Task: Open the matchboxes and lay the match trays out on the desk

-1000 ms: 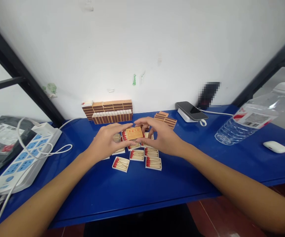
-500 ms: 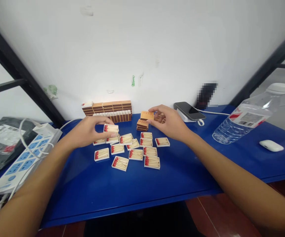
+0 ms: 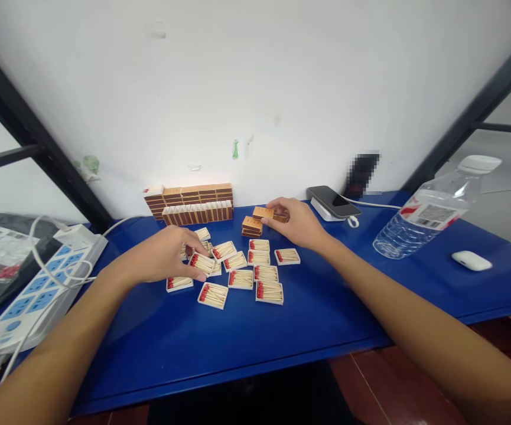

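My left hand (image 3: 166, 254) is closed on a white matchbox tray (image 3: 202, 263) full of red-tipped matches, gripping it between thumb and fingers low over other trays. My right hand (image 3: 299, 221) pinches an orange and brown matchbox cover (image 3: 263, 213) between thumb and forefinger. Beside that cover is a short stack of matchbox covers (image 3: 251, 227), and more brown covers (image 3: 282, 214) are partly hidden behind my right fingers. Several filled trays (image 3: 240, 278) lie spread between my hands, some overlapping. One tray (image 3: 287, 255) lies apart at the right.
Rows of stacked matchboxes (image 3: 197, 203) stand against the wall. On the right of the blue table (image 3: 308, 330) are a phone on a stand (image 3: 335, 202), a water bottle (image 3: 432, 212) and a white case (image 3: 471, 260). A power strip (image 3: 42, 289) with cables lies left.
My left hand has lowered its tray toward the trays on the table. The matchbox cover in my right hand has come down beside the stack. The view has shifted slightly.
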Action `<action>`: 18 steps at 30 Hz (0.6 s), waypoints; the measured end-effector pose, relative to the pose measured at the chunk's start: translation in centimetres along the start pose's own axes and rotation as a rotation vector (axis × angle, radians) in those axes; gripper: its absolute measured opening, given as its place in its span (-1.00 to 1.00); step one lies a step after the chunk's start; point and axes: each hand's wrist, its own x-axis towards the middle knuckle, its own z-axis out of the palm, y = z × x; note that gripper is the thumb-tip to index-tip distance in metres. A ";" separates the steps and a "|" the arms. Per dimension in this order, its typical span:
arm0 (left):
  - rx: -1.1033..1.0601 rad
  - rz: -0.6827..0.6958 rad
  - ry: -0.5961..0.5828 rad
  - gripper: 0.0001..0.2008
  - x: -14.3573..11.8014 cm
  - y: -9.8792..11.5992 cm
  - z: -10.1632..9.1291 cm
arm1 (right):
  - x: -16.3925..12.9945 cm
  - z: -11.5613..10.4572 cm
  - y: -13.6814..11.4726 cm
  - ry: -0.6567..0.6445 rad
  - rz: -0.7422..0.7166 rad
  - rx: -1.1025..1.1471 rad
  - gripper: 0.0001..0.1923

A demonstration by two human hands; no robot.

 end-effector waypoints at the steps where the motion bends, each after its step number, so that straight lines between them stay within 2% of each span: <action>1: 0.015 0.009 0.020 -0.61 0.0 0.0 0.1 | 0.0 0.0 0.0 -0.005 0.002 -0.002 -0.63; 7: 0.090 0.103 0.075 -0.70 0.2 0.2 0.8 | -0.3 0.7 -0.9 0.033 -0.040 -0.018 -0.65; 11: 0.085 0.103 0.065 -0.68 0.4 0.6 0.8 | -0.4 1.1 -1.2 -0.047 -0.080 -0.053 -0.62; 13: 0.083 0.103 0.068 -0.66 0.3 0.7 0.6 | -0.1 -0.2 -0.9 -0.057 -0.115 -0.089 -0.62; 15: 0.082 0.096 0.103 -0.63 0.3 0.7 0.4 | 0.3 -2.4 -0.3 -0.032 -0.117 -0.169 -0.65; 16: 0.085 0.088 0.128 -0.62 0.2 0.7 0.3 | 0.4 -3.7 0.1 -0.064 -0.092 -0.209 -0.64; 18: 0.097 0.064 0.175 -0.61 0.3 0.6 0.3 | 0.6 -6.2 0.7 -0.229 -0.020 -0.273 -0.61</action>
